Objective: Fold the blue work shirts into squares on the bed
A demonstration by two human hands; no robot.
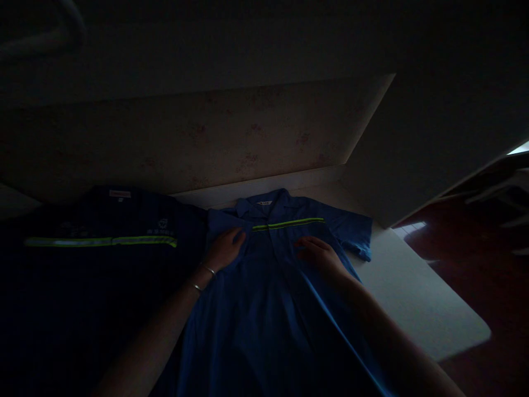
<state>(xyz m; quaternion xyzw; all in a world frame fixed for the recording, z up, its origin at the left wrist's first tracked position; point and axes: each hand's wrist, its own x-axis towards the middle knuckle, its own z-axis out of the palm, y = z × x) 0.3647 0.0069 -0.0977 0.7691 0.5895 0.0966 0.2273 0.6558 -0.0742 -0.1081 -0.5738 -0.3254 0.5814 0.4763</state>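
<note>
A pale tabletop (425, 300) w/ rounded corner is visible at lower R of frame. On it, approx. ctr, lies a blue shirt (256, 292); a darker shirt (103, 275) lies beside, at L.

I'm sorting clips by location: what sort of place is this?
Probably a dim room in a home or dormitory, though darkness hides much. The flower-patterned wall, the pale, round-cornered tabletop and the reddish floor suggest it.
</note>
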